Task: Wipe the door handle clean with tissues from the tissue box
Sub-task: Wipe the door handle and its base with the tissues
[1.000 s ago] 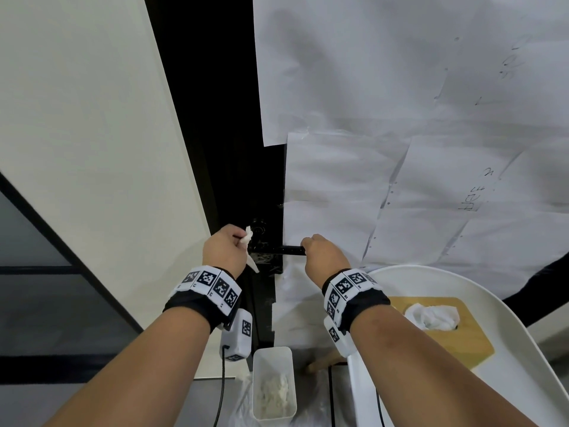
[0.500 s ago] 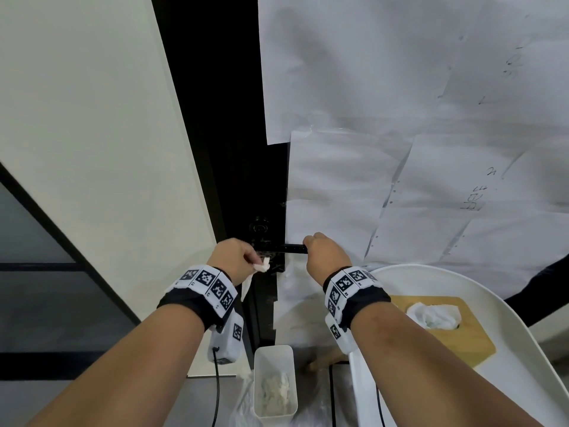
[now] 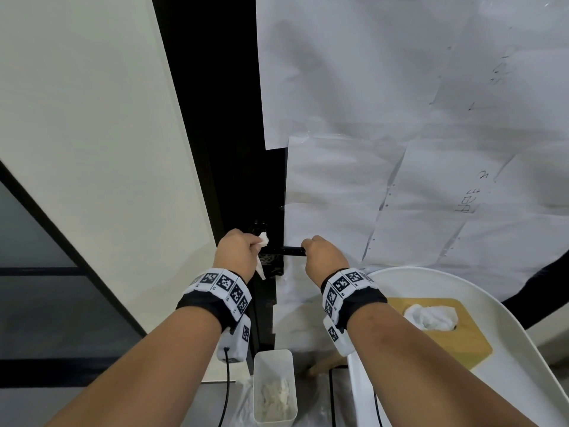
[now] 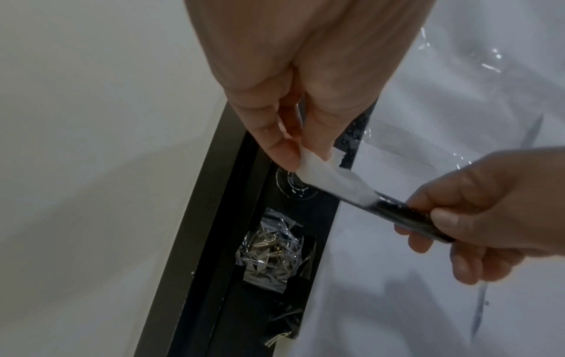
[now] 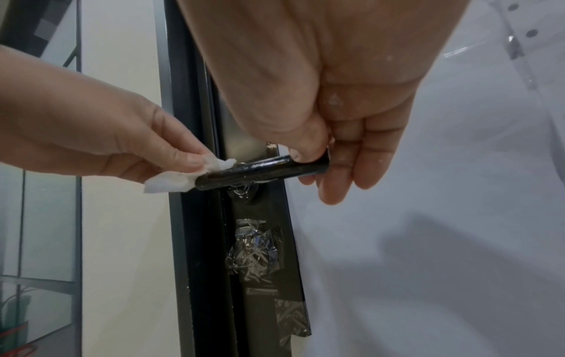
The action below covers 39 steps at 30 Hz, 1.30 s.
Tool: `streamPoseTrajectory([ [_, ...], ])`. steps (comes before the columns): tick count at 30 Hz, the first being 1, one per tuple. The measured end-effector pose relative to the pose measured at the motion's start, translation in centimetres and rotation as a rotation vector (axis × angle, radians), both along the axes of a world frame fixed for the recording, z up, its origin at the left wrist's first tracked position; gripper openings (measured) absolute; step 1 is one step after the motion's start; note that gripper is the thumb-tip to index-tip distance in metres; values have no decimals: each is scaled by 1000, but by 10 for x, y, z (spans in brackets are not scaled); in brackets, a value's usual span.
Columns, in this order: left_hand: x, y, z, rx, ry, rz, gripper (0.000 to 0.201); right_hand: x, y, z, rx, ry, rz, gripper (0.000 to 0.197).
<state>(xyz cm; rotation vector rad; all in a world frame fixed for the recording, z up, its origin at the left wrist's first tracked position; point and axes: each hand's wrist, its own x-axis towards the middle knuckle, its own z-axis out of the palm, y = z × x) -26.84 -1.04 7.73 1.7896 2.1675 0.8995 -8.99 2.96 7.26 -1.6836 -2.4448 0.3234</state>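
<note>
Since a second ago the left hand (image 3: 238,251) has shifted its pinched tissue (image 4: 333,180) onto the pivot end of the door handle (image 5: 263,172). That black bar lies level, pointing right from the door edge; the right hand (image 3: 323,257) grips its free end, seemingly steadying it.

white tissue (image 5: 171,180), black handle (image 5: 263,170) — glossy, seemingly

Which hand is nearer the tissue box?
Right. The right hand grips the door handle directly above the tissue box; the left hand holds a tissue farther left.
</note>
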Motion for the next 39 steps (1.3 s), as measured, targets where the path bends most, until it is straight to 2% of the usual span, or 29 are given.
streamPoseTrajectory([
  [9, 7, 14, -11, -123, 229, -53, 27, 0, 2, -2, -16, -15, -6, 27],
  [12, 18, 17, -15, -117, 214, -91, 25, -1, 2, -2, -4, -11, -7, 27],
  [14, 23, 9, -20, -238, 242, -165, 25, 0, 1, -1, -4, -8, -3, 28],
  [16, 19, -6, -36, -259, 237, -271, 22, 2, 1, 0, -14, -3, 5, 30],
  [19, 1, -25, -45, -164, 116, -190, 19, 3, 2, -1, -10, 1, 14, 30],
  [23, -20, -20, -26, -14, -116, 29, 18, 1, 2, -2, -4, 2, 6, 29],
  [28, -23, -16, -6, 43, -343, 108, 11, 1, 1, -2, -1, -6, 6, 30],
  [32, -18, -12, -1, 98, -345, 96, 13, 2, 1, -1, -11, -5, 6, 32],
  [35, -16, -6, -3, 133, -270, 70, 16, 3, 0, 0, -13, -9, 4, 33],
  [39, -7, -2, -11, 75, -143, 1, 17, 3, 0, 0, -13, -13, 8, 33],
])
